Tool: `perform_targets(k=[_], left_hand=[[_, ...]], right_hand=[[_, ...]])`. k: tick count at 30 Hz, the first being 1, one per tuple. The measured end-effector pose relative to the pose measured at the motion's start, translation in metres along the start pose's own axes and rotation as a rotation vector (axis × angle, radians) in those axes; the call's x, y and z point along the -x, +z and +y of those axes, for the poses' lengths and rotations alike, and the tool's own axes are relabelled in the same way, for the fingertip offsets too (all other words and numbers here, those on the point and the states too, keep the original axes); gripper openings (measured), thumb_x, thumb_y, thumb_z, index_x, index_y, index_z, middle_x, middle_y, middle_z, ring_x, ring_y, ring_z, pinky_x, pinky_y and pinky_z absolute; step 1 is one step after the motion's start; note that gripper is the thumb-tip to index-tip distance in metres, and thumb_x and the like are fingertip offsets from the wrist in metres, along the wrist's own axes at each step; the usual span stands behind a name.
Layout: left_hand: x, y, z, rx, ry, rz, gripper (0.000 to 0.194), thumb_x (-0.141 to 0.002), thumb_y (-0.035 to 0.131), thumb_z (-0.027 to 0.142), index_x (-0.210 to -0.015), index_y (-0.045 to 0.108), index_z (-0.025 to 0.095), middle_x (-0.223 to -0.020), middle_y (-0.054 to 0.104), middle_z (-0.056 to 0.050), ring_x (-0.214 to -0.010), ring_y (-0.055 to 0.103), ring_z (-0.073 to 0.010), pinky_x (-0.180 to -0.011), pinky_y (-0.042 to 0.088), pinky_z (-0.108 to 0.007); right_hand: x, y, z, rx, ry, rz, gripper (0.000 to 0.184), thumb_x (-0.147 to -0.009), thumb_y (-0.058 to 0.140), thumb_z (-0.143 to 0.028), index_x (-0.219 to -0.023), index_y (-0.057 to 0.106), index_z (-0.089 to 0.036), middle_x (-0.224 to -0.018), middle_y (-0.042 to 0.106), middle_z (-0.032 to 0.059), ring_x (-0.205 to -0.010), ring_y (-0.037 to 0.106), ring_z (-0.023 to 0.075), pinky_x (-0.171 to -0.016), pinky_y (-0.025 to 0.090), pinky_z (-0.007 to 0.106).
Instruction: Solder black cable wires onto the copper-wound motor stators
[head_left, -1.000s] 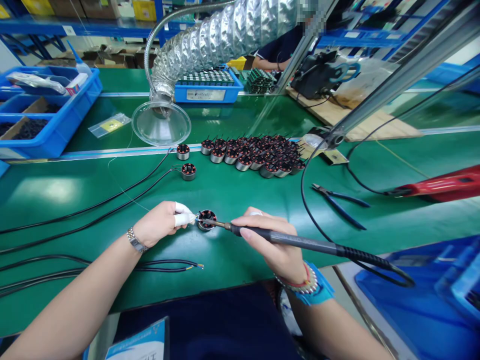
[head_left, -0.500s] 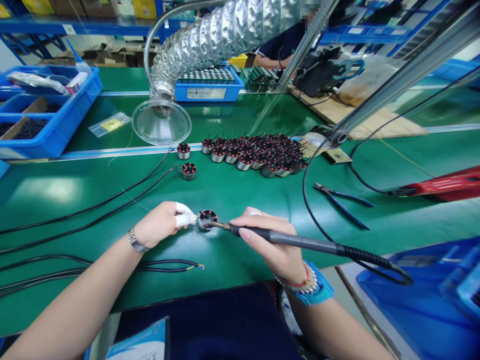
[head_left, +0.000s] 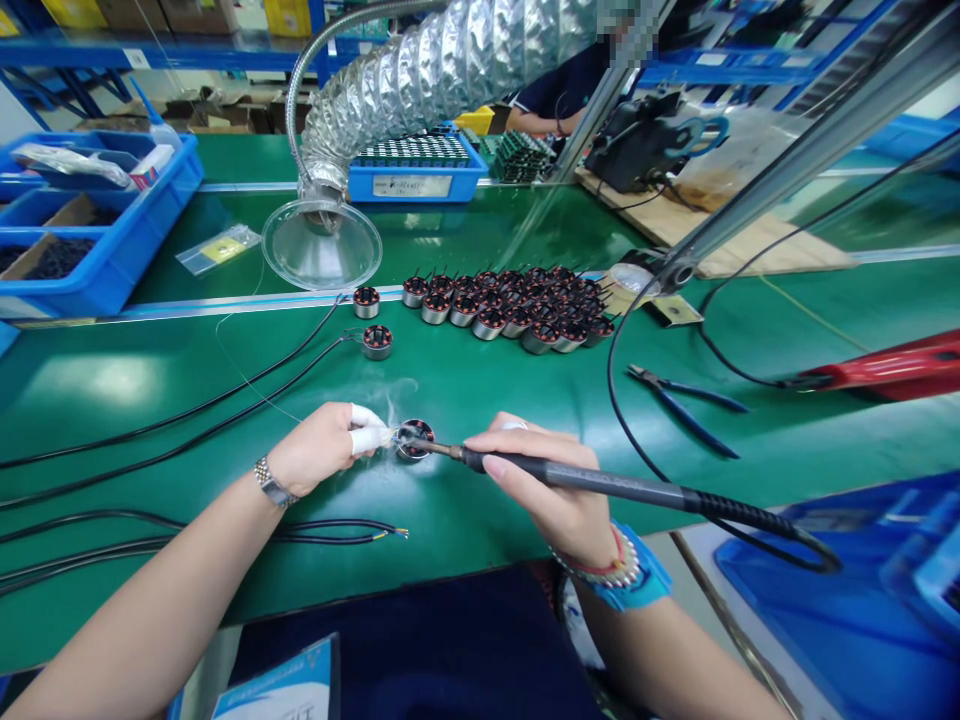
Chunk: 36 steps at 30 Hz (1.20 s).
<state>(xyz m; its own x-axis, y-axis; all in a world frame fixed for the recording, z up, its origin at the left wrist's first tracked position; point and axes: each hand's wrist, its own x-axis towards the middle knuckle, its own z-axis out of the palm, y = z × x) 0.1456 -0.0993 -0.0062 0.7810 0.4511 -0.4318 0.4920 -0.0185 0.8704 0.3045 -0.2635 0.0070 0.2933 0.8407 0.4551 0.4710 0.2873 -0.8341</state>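
Assembly workshop, green workbench (head_left: 465,545), fume extractor (head_left: 420,85)

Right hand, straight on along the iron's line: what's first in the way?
The right hand would first meet the small motor, as the soldering iron's tip sits at it, though depth is unclear. Just beyond are the left hand's taped fingers.

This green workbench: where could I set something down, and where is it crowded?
Bare green mat shows at the left, above the black cables, and another patch lies between the cluster of small motors and the right hand with its soldering iron, left of the blue-handled pliers. It is crowded at the cluster and around the motor by the left hand.
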Motion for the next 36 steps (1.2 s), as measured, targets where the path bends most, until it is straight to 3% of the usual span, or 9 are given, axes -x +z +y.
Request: perform_targets(k=[15,25,27,30,36], left_hand=[[0.000,-0.001,0.000,-0.002,-0.009,-0.001,0.025,-0.071,0.057,0.037,-0.063,0.055,0.013,-0.053,0.039,0.004,-0.043,0.027,-0.0050,-0.041,0.017,-0.020],[0.003,0.000,0.005,0.011,-0.022,-0.003,0.026,-0.070,0.057,0.038,-0.065,0.055,0.013,-0.052,0.038,0.005,-0.044,0.026,-0.0054,-0.042,0.016,-0.020],[0.004,0.000,0.004,0.023,-0.028,0.002,0.028,-0.069,0.058,0.040,-0.066,0.056,0.013,-0.053,0.038,0.005,-0.045,0.025,-0.0054,-0.043,0.015,-0.020],[0.004,-0.001,0.002,0.046,-0.036,-0.008,0.031,-0.068,0.060,0.044,-0.067,0.055,0.013,-0.056,0.039,0.004,-0.046,0.023,-0.0055,-0.043,0.014,-0.019],[0.003,-0.001,0.001,0.057,-0.024,-0.035,0.035,-0.068,0.059,0.048,-0.065,0.054,0.013,-0.055,0.037,0.005,-0.047,0.021,-0.0063,-0.043,0.012,-0.020]], right_hand=[[0.000,-0.002,-0.003,-0.006,0.002,0.018,0.018,-0.076,0.055,-0.012,-0.084,0.069,-0.019,-0.068,0.066,0.0044,-0.058,0.052,0.0150,-0.053,0.042,0.031],[0.006,-0.017,0.002,-0.007,0.020,0.141,0.018,-0.076,0.058,-0.015,-0.086,0.070,-0.022,-0.069,0.065,0.0023,-0.061,0.053,0.0157,-0.057,0.040,0.031],[0.006,-0.026,0.006,-0.012,0.031,0.226,0.017,-0.075,0.059,-0.016,-0.084,0.071,-0.023,-0.065,0.064,0.0011,-0.060,0.053,0.0156,-0.060,0.041,0.032],[0.004,-0.052,0.017,-0.048,0.057,0.460,0.015,-0.071,0.059,-0.017,-0.078,0.071,-0.023,-0.058,0.061,-0.0007,-0.054,0.052,0.0139,-0.059,0.042,0.031],[-0.012,-0.146,0.058,-0.223,0.087,1.051,0.016,-0.066,0.052,-0.026,-0.072,0.063,-0.017,-0.055,0.052,-0.0016,-0.046,0.044,0.0095,-0.044,0.036,0.024]])
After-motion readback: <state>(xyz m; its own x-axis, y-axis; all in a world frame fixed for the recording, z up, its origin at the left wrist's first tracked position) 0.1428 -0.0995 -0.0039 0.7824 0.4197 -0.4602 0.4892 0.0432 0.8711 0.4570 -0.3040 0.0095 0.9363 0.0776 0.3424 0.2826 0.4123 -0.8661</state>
